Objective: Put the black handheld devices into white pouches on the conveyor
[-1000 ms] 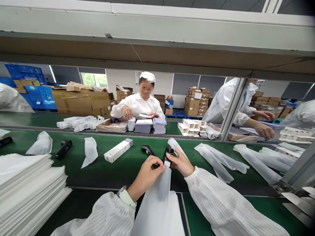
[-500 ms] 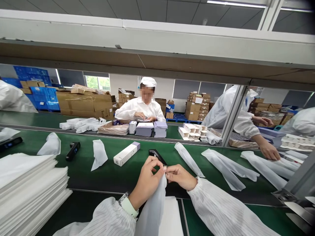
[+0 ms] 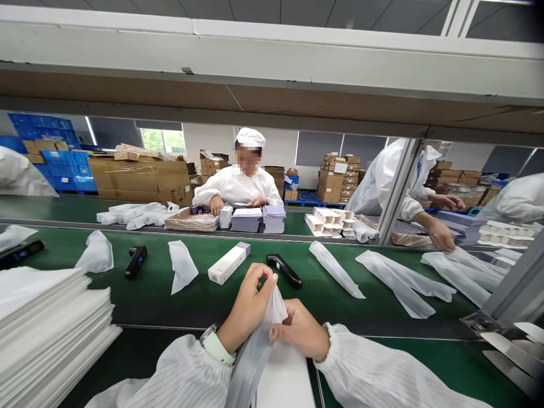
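Bagging step, by the look: your left hand pinches the top lip of the white pouch between thumb and fingertips. Your right hand is closed round it just below, both hands over the near bench edge. What's inside I cannot tell, the foam hides it. The pouch hangs down between your sleeves onto a flat white pile.

Next move, as I judge it, calls for a firm pinch on the lip while the lower hand does the work.

Room: the belt just ahead carries a black device and a white box, both near your knuckles. Loose pouches lie right, sheet stack well left, metal post far right — open room is upward and toward you.
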Demonstrator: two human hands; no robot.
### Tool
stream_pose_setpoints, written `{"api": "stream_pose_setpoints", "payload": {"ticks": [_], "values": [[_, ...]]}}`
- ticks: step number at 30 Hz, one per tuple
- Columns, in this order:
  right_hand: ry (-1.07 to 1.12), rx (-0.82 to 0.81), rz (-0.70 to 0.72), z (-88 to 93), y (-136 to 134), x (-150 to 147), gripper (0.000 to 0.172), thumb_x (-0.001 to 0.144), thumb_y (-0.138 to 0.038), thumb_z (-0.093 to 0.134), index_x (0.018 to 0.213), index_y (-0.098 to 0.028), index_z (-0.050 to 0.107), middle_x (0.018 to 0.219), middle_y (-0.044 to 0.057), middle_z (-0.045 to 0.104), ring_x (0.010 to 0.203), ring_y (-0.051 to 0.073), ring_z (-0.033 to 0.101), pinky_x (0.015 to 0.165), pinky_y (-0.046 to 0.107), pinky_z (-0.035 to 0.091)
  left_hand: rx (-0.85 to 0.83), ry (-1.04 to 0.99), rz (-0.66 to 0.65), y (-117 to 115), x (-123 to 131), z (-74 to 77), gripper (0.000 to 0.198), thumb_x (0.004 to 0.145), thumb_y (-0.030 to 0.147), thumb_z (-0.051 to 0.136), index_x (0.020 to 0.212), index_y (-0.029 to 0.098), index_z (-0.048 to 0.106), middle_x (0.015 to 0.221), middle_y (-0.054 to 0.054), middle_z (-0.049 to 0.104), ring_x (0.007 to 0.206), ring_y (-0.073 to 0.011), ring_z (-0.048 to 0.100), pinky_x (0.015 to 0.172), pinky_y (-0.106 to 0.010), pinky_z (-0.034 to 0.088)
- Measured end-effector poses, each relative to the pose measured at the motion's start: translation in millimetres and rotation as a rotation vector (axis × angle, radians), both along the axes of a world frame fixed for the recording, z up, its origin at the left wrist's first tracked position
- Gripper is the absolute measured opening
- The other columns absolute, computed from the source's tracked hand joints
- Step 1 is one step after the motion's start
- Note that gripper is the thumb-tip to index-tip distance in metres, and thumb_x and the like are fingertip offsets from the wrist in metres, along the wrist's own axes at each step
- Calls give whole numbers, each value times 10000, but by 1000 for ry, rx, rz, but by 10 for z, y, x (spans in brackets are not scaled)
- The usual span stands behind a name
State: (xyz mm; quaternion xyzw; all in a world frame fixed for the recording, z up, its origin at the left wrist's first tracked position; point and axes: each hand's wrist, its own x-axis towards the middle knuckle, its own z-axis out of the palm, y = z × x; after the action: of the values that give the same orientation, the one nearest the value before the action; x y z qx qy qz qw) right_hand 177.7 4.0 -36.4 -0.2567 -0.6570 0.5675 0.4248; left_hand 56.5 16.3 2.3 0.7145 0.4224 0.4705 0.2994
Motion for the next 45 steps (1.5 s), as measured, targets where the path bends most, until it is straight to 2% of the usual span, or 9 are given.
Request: {"api": "stream_pose_setpoints", "payload": {"ticks": [4,8,10,15,20,29,36,41,45], "values": [[34,30,-244,114,199,173,325,680,-443,545,588,-131,544,527,-18,481,475,82,404,483,215,327,33,-9,-17,-17,-15,97,173,816,324,335,779,188,436,824,-10,458,774,-132,457,678,-236,363],[75,111,-746,356,757,889,339,685,-515,480,684,-178,515,553,-29,504,473,105,440,482,227,352,-83,140,-90,50,-85,12,225,775,377,394,860,187,481,819,-17,503,748,-140,474,618,-222,372],[-176,223,-925,416,1018,1283,383,716,-548,379,745,-186,499,570,-23,496,483,116,445,479,233,356,-226,374,-255,97,-128,-87,273,737,420,426,702,167,522,627,7,487,579,-120,460,509,-212,339],[-544,289,-902,196,1312,1684,299,695,-438,464,590,-162,511,555,12,509,574,173,488,582,291,372,-380,647,-462,149,-173,-217,313,638,452,524,527,158,522,512,14,474,490,-107,442,405,-192,266],[-843,416,-870,-94,1276,1298,209,714,-255,514,906,-180,543,952,85,524,962,237,427,813,340,294,-436,731,-485,140,-186,-189,315,449,377,681,645,165,555,608,20,528,536,-116,469,391,-169,290],[-1153,440,-790,-385,1159,854,412,720,-211,528,1114,-251,414,850,69,543,839,223,499,672,291,363,-433,736,-553,187,-222,-230,180,548,325,630,544,158,564,524,19,533,494,-113,474,425,-189,321],[-996,411,-939,-384,1116,1093,399,766,-268,420,1155,-242,336,925,49,544,816,192,528,667,280,392,-222,803,-536,118,-205,-154,196,707,275,496,570,155,568,603,5,562,598,-121,501,628,-230,365],[-389,299,-1043,-399,1141,1032,477,709,-310,473,1153,-212,330,731,13,565,640,177,547,622,318,417,-151,869,-514,59,-203,-126,336,786,274,347,510,150,493,526,21,452,496,-93,419,607,-239,342],[-74,181,-903,-392,1116,894,567,633,-313,577,1138,-218,338,695,5,560,632,180,553,635,345,427,-191,873,-501,97,-210,-157,224,616,369,582,591,157,513,585,31,440,555,-107,412,438,-202,259]]}}
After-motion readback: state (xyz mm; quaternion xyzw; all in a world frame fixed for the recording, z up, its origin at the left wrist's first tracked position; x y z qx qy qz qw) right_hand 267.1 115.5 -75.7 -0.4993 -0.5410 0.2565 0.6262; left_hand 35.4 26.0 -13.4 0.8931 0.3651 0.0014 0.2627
